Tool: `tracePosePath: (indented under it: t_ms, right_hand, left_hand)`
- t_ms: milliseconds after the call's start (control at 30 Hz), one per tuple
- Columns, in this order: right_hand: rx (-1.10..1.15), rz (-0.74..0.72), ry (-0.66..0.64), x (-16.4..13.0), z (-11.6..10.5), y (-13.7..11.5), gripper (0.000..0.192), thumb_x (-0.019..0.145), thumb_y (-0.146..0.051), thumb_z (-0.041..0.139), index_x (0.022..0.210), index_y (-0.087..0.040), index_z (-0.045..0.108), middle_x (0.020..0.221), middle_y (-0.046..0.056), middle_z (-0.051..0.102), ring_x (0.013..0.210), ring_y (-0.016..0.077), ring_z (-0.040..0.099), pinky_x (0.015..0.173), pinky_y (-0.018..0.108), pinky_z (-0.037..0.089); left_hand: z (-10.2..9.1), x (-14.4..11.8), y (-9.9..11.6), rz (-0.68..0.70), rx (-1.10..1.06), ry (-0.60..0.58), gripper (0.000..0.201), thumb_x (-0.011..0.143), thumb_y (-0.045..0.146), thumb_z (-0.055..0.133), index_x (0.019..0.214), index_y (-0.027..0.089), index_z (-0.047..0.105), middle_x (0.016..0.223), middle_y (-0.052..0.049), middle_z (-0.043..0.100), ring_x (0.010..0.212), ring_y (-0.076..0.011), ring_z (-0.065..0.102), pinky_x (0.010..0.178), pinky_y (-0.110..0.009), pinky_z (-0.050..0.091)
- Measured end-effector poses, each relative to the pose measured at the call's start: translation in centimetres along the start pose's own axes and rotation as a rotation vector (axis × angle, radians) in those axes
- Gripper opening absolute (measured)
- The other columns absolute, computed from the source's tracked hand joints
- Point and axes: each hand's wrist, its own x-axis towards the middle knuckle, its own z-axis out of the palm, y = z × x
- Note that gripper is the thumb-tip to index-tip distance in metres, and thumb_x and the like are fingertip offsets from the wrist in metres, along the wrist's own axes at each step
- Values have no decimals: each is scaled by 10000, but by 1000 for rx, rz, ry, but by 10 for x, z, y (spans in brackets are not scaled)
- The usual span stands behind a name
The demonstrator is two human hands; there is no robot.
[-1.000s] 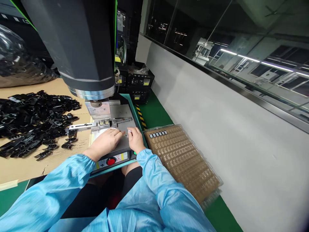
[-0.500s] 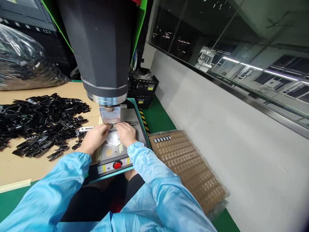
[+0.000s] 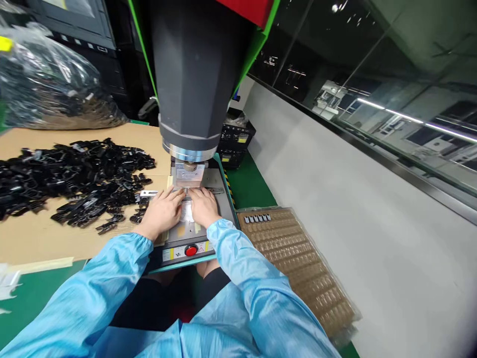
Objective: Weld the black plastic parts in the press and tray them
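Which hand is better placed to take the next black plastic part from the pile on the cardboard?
Probably the left hand: the pile of black plastic parts lies directly beside it, while the right hand is on the far side, next to the brown blister tray.

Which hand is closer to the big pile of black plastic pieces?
The left hand. It rests on the machine plate at the edge next to the black pieces on the cardboard. The right hand lies beyond it, farther from the pile.
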Motion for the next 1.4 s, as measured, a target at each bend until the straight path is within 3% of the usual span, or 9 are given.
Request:
tracePosePath:
  t_ms: [133, 200, 300, 433, 600, 933, 1100, 1267, 1400]
  right_hand:
    - [56, 16, 8, -5, -4, -7, 493, 1061, -239, 584, 1553, -239, 612, 1623, 52, 589, 1523, 312, 407, 1280, 488, 354]
    - [94, -19, 38, -7, -1, -23, 432, 1055, -239, 606, 1484, -240, 657, 1540, 69, 639, 1450, 297, 462, 1237, 467, 393]
    - [137, -123, 2, -4, 9, -59, 335, 1061, -252, 626, 1390, -250, 687, 1392, 71, 696, 1329, 279, 524, 1171, 442, 436]
    - [96, -194, -90, 11, 30, -102, 281, 1045, -280, 681, 1323, -243, 666, 1292, 74, 706, 1259, 283, 536, 1099, 423, 463]
    - [13, -251, -113, 25, 47, -117, 169, 1089, -252, 598, 1245, -263, 661, 1213, 49, 709, 1201, 266, 545, 1051, 396, 454]
    - [-20, -288, -112, 25, 39, -114, 130, 1092, -283, 625, 1210, -253, 668, 1182, 47, 694, 1164, 258, 550, 1063, 403, 436]
    - [58, -155, 28, -3, 18, -79, 181, 1108, -313, 616, 1266, -259, 685, 1222, 58, 686, 1171, 255, 558, 1044, 389, 451]
    - [74, 106, 190, -12, 1, -25, 232, 1113, -293, 604, 1316, -266, 712, 1278, 69, 697, 1186, 264, 577, 1043, 385, 453]
    - [14, 205, 215, 0, 1, -6, 248, 1125, -338, 589, 1329, -273, 715, 1271, 83, 688, 1176, 274, 574, 1019, 392, 444]
  left_hand:
    - [-31, -41, -31, -79, 40, 40, 461, 1039, 335, 499, 1431, 168, 676, 1507, -150, 673, 1454, -359, 551, 1225, -536, 423]
    - [-44, -70, -53, -213, 76, 78, 422, 1031, 324, 501, 1378, 184, 695, 1430, -138, 713, 1379, -364, 583, 1152, -540, 460]
    - [-50, -105, -71, -334, 121, 38, 376, 1038, 331, 488, 1316, 222, 716, 1364, -108, 741, 1291, -378, 599, 1036, -547, 470]
    - [-42, -122, -64, -317, 140, 2, 365, 1060, 351, 457, 1288, 233, 717, 1314, -117, 746, 1270, -376, 591, 971, -540, 436]
    - [-37, -118, -53, -269, 107, 13, 323, 1064, 420, 477, 1188, 223, 700, 1202, -118, 764, 1228, -354, 610, 979, -531, 412]
    - [-37, -122, -60, -244, 75, 15, 301, 1050, 388, 493, 1176, 244, 725, 1136, -109, 788, 1214, -363, 634, 966, -541, 381]
    - [-41, -122, -55, -234, 0, 70, 322, 1076, 440, 498, 1168, 273, 757, 1134, -85, 794, 1172, -326, 656, 995, -519, 379]
    - [-38, -76, -32, -212, -77, 188, 392, 1083, 538, 530, 1289, 304, 768, 1203, -70, 791, 1187, -316, 645, 1013, -473, 406]
    - [-25, -17, -9, -217, -24, 134, 414, 1089, 524, 513, 1292, 295, 791, 1157, -99, 787, 1151, -332, 633, 965, -478, 408]
